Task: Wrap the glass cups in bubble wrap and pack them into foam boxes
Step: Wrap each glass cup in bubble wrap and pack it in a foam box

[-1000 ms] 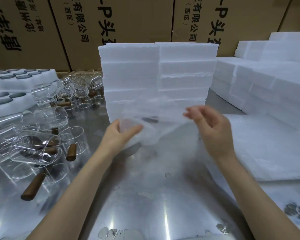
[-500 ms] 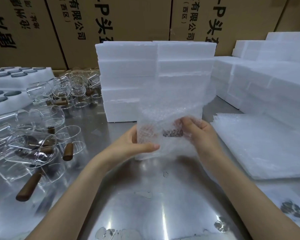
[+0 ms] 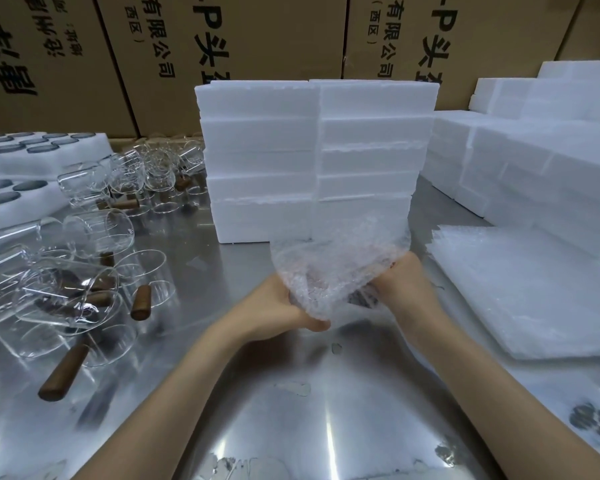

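A bundle of bubble wrap (image 3: pixel 329 268) is held over the middle of the steel table (image 3: pixel 291 410), a cup inside it mostly hidden; a dark handle shows faintly at its lower right. My left hand (image 3: pixel 281 306) grips the bundle from below left, thumb curled under it. My right hand (image 3: pixel 400 282) grips its right side, fingers tucked into the wrap. Loose glass cups (image 3: pixel 66 292) with brown wooden handles (image 3: pixel 63 372) lie on the left of the table. Two stacks of white foam boxes (image 3: pixel 316 161) stand just behind the bundle.
A flat pile of bubble wrap sheets (image 3: pixel 527 292) lies on the right. More foam boxes (image 3: pixel 534 157) are stacked at the far right. Foam trays with round holes (image 3: pixel 32 147) sit at the far left. Cardboard cartons (image 3: pixel 257 39) wall off the back.
The sheet, held up loose and spread a second ago, has been gathered into a rounded bundle. Both hands have closed in on it and dropped lower, nearer the table.
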A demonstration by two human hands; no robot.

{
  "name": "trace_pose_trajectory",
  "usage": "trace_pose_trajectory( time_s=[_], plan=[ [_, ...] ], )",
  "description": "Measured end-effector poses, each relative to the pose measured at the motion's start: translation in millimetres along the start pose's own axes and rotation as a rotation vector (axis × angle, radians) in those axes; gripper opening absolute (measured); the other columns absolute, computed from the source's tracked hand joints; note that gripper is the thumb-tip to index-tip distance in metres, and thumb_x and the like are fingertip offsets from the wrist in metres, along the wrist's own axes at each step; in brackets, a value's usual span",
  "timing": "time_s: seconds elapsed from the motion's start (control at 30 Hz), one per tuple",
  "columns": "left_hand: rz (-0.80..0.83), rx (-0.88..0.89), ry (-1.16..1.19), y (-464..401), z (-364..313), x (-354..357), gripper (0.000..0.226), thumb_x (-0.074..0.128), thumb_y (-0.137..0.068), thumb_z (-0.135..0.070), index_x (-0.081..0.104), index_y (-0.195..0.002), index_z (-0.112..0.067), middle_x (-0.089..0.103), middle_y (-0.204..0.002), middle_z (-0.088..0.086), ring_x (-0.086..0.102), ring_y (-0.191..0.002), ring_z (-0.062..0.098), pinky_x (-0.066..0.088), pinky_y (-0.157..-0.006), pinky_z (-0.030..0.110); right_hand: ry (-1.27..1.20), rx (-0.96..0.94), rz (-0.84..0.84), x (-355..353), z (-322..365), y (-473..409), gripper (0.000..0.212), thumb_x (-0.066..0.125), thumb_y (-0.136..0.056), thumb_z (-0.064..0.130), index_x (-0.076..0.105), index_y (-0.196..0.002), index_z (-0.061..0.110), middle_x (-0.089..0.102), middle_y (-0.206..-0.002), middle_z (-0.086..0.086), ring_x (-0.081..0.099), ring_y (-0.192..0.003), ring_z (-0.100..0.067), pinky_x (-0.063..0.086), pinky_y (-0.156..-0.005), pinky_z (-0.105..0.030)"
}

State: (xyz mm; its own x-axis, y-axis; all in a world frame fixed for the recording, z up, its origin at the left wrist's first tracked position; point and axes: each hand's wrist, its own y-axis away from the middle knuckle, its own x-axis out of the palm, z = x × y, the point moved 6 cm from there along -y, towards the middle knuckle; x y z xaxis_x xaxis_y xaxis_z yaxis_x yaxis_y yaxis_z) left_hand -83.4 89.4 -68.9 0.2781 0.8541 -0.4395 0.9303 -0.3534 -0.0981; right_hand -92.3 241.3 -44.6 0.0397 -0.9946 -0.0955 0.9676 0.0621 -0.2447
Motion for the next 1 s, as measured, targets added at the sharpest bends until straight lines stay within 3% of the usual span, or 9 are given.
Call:
trace_pose_trajectory(
  time_s=[0.07,0.17,0.27,0.37,0.47,0.53,0.67,0.83,1.0],
  plan=[
    [-0.004,0.01,0.016,-0.1,-1.0,1.6,0.042,0.075,-0.059,-0.013,0.062,-0.098,-0.024,0.064,-0.087,-0.011,0.059,-0.081,0.001,0.046,-0.071,0.012,-0.046,0.004,0.031,1.7,3.4,1.5,0.011,0.056,-0.064,0.007,0.051,-0.058,-0.001,0.043,-0.055,-0.008,0.033,-0.046,-0.011,0.033,-0.041,-0.014],
    [0.073,0.062,0.143,1.8,-6.1,6.2,0.051,0.078,-0.075,-0.003,0.06,-0.116,-0.027,0.07,-0.11,-0.014,0.062,-0.107,0.002,0.045,-0.082,0.008,-0.069,0.012,0.087,3.7,2.3,1.7,0.008,0.063,-0.072,0.014,0.059,-0.065,0.015,0.049,-0.058,-0.003,0.042,-0.053,-0.014,0.034,-0.053,-0.023],
    [0.04,0.114,0.321,2.0,-9.5,5.9,0.04,0.074,-0.081,-0.014,0.064,-0.118,-0.023,0.069,-0.118,-0.008,0.061,-0.114,0.006,0.047,-0.086,0.011,-0.082,0.015,0.128,7.7,-0.2,2.7,0.005,0.059,-0.082,0.015,0.062,-0.082,0.01,0.055,-0.066,-0.002,0.048,-0.061,-0.014,0.037,-0.055,-0.023],
    [-0.117,0.05,0.393,-2.2,1.8,0.4,0.031,0.077,-0.067,-0.034,0.075,-0.098,-0.032,0.073,-0.104,-0.011,0.066,-0.102,0.003,0.049,-0.078,0.012,0.035,-0.041,0.183,17.0,-0.9,4.8,0.035,0.047,-0.098,0.034,0.069,-0.084,0.011,0.069,-0.072,0.005,0.062,-0.068,-0.005,0.049,-0.065,-0.018],
    [-0.126,0.009,0.354,-7.1,10.1,0.1,0.023,0.069,-0.069,-0.032,0.075,-0.091,-0.035,0.073,-0.096,-0.014,0.066,-0.096,0.002,0.048,-0.081,0.018,0.371,-0.213,0.232,27.8,1.7,8.4,0.078,0.029,-0.093,0.064,0.063,-0.082,-0.005,0.065,-0.085,-0.021,0.059,-0.082,-0.023,0.046,-0.081,-0.041],
    [-0.107,0.039,0.358,-8.3,10.8,-1.9,0.024,0.068,-0.07,-0.028,0.071,-0.093,-0.029,0.07,-0.096,-0.008,0.063,-0.095,0.009,0.047,-0.085,0.028,0.477,-0.314,0.226,31.0,0.9,8.1,0.069,0.03,-0.094,0.061,0.065,-0.075,0.005,0.061,-0.079,-0.01,0.049,-0.082,-0.019,0.041,-0.079,-0.033],
    [-0.08,-0.093,0.429,-1.9,8.6,-5.6,0.066,0.071,-0.048,-0.033,0.06,-0.113,-0.031,0.052,-0.132,0.012,0.058,-0.115,0.025,0.041,-0.103,0.046,0.575,-0.223,0.186,32.2,-11.7,2.6,0.043,0.039,-0.093,0.053,0.071,-0.076,0.029,0.049,-0.092,0.02,0.032,-0.1,0.0,0.033,-0.08,-0.013],
    [-0.253,0.198,0.072,12.0,-33.7,-24.1,0.055,0.062,-0.057,-0.045,0.053,-0.108,-0.025,0.049,-0.093,-0.002,0.051,-0.088,0.015,0.042,-0.083,0.033,0.627,-0.163,0.113,35.1,-10.2,-5.8,0.042,0.058,-0.086,0.034,0.05,-0.045,0.033,0.042,-0.086,0.012,0.033,-0.094,-0.006,0.039,-0.079,-0.028],
    [-0.386,0.414,-0.413,26.6,-52.0,-11.0,0.028,0.053,-0.074,-0.04,0.054,-0.083,-0.014,0.056,-0.078,-0.01,0.057,-0.076,0.017,0.048,-0.072,0.038,0.691,-0.143,0.118,33.0,-11.0,-7.5,0.042,0.058,-0.087,0.032,0.051,-0.047,0.025,0.042,-0.085,0.009,0.035,-0.094,-0.011,0.042,-0.084,-0.037]
  ],
)
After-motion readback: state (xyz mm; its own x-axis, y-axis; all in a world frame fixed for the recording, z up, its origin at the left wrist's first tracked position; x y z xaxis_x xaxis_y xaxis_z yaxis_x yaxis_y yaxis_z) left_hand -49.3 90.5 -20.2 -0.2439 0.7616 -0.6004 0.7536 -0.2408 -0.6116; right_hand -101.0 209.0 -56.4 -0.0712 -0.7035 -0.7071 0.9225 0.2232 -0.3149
